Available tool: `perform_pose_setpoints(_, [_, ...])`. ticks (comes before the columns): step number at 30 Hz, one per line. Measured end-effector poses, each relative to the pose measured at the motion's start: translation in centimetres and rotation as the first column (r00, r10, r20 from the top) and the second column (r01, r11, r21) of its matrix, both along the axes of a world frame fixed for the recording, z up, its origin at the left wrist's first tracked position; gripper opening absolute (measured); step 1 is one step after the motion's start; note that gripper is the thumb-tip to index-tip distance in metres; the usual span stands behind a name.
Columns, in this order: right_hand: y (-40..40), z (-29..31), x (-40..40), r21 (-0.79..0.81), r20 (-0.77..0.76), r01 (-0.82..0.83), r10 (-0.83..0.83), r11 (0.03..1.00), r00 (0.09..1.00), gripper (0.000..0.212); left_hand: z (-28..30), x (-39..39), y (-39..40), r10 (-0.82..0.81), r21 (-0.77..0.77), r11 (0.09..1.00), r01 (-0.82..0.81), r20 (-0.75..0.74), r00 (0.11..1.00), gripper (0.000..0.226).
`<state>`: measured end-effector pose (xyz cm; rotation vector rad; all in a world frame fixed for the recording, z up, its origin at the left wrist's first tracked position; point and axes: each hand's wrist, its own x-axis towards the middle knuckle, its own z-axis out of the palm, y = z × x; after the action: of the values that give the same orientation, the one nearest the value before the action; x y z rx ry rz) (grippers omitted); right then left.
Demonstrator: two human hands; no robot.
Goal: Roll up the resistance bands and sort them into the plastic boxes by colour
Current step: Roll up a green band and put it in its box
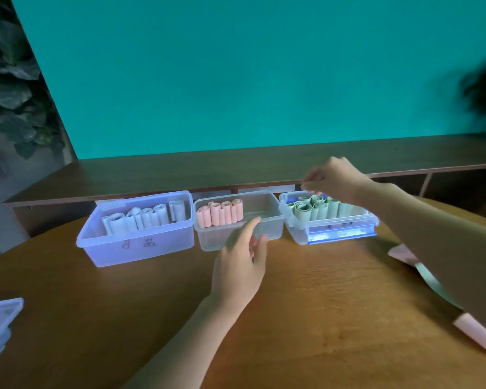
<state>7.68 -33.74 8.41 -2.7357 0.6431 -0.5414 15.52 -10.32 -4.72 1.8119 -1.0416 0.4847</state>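
**Green rolls packed, pink band still waiting**

The green rolls (pixel 317 210) stand on end, crowded in the right box (pixel 340 234), upright probably so more fit. Directly above that box the right hand (pixel 331 178) hovers, fingers curled and blurred; whether it pinches anything I cannot tell. Left of that box, the middle box (pixel 236 242) holds pink rolls (pixel 219 213) in its left half. The left hand (pixel 240 265) hangs relaxed and empty before it. Farther left, the largest box (pixel 136 245) keeps pale rolls (pixel 143 217). Right of the green box, an unrolled pink band (pixel 474 331) lies on the table (pixel 306 318), likely next.
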Motion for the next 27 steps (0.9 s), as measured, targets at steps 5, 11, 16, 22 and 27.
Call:
perform_pose_setpoints(5, [-1.2, -2.4, -0.4, 0.013, -0.085, -0.015, 0.016, 1.0, 0.996, 0.011, -0.5, -2.6, -4.6, -0.106, -0.006, 0.994, 0.106, -0.08, 0.991, 0.041])
perform_pose_setpoints(11, [-1.7, -4.3, 1.5, -0.012, -0.225, -0.036, 0.033, 0.999, 0.974, 0.028, -1.5, -2.1, -7.5, -0.079, 0.026, 0.996, 0.083, -0.123, 0.989, 0.048])
perform_pose_setpoints(16, [-2.3, -4.8, 2.5, 0.032, -0.237, -0.049, 0.055, 0.998, 0.97, 0.014, -1.6, -2.2, -7.6, -0.09, 0.019, 0.996, 0.093, -0.106, 0.99, 0.046])
perform_pose_setpoints(22, [-2.2, -4.5, 2.7, 0.023, -0.219, -0.085, 0.088, 0.996, 0.972, 0.009, -1.5, -2.2, -7.4, -0.093, 0.021, 0.995, 0.096, -0.105, 0.99, 0.045])
perform_pose_setpoints(27, [-2.1, -3.0, 2.3, 0.0, -0.168, -0.113, 0.111, 0.994, 0.98, 0.013, -1.5, -2.4, -7.1, -0.073, 0.05, 0.995, 0.081, -0.134, 0.988, 0.043])
